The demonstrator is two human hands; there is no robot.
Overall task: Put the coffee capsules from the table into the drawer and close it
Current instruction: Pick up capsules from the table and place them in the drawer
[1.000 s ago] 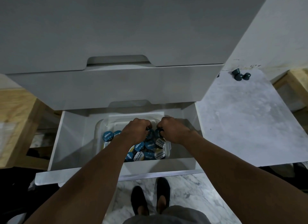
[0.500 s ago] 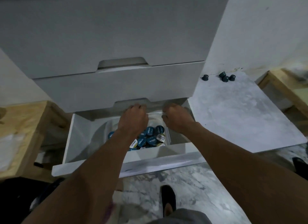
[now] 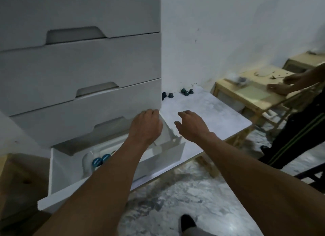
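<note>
Scene: A head-worn camera looks down two bare forearms toward a pale grey cabinet [image 3: 79, 63] and a low white marbled desk [image 3: 211, 116] just to its right.
Drawer: The bottom drawer [image 3: 52, 170] stands pulled well out.
Drawer contents: A clear tub [image 3: 86, 161] sits inside. Stored capsules [image 3: 97, 162] with blue lids show in it, most of them hidden under the left forearm.
Task's things: About five dark loose capsules [image 3: 186, 92] stand at the desk's far edge by the wall, one half hidden behind the cabinet's corner.
Left grip: The left hand [image 3: 146, 127] hovers over the drawer's right rear corner, fingers bent away from the camera. Whether it holds anything cannot be told.
Right grip: The right hand [image 3: 192, 127] hangs above the desk, fingers relaxed, thumb apart, holding nothing.
Step in hand: Likely a reach for the loose capsules, which lie well beyond both hands.
Doing it well: Reach to the wall, cup the clustered three, then take those by the cabinet corner. They look light and may roll if nudged. Drop them into the tub, and shut the drawer only once the desk holds none.
Bystander: Another person [image 3: 299, 126] stands at the right edge.
</note>
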